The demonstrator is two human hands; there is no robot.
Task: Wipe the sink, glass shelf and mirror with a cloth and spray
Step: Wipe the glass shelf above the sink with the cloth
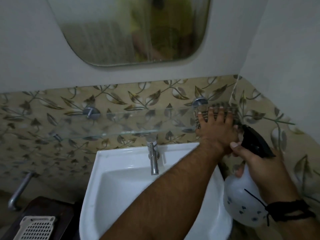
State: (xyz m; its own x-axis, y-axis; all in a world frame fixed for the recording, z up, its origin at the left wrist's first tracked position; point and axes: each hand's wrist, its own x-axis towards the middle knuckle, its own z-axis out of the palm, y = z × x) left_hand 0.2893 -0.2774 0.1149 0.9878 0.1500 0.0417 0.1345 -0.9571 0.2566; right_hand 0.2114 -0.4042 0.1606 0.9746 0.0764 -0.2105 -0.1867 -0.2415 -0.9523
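My left hand (216, 129) lies flat, fingers spread, pressing a striped cloth (230, 110) onto the right end of the glass shelf (121, 122). The cloth is mostly hidden under the hand. My right hand (259, 163) grips a white spray bottle (242, 203) with a black trigger head (254, 141), held just right of the sink and below the shelf's right end. The white sink (107, 170) with its chrome tap (153, 158) is below the shelf. The rounded mirror (129, 30) hangs on the wall above, streaked with wet runs.
Chrome brackets (90, 112) hold the shelf to a leaf-patterned tile band. A side wall closes in on the right. A metal pipe (19, 191) sticks out at lower left, above a dark stool with a white perforated holder (38, 228).
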